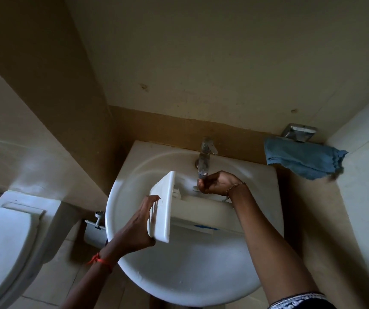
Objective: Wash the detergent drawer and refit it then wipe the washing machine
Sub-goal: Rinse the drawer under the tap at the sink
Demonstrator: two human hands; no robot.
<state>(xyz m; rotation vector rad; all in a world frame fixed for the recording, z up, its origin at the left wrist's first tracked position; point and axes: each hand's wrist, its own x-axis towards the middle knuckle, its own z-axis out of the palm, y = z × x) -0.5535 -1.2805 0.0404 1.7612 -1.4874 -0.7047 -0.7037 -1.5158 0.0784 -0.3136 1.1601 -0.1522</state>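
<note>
From where I stand the job looks to be in its 1st stage: the drawer is out of the machine and over the sink, so washing is under way or about to begin. Refitting it and wiping the washing machine are both left, I'd judge. No washing machine shows from here.

At the far left is a toilet with its lid down.

Next comes the left hand. Its fingers lie fairly straight and a little spread, flat against the face of the detergent drawer. The palm props the lower corner, and the thumb is hidden.

The drawer lies across the sink. Its white front panel is tilted up at the left and its long body runs right towards the other arm. Its compartments face away from me, so I cannot say what is in them, residue or water. A small blue mark shows on its near side.

Above the bowl stands 1 tap. The right hand is at the mouth of the spout with its fingers curled together. I cannot tell whether they clasp the spout or only cup beneath it, and I can make out no stream of water.

To the right a blue cloth hangs from the ledge below a metal holder. It is untouched, and is likely meant for the wiping.
</note>
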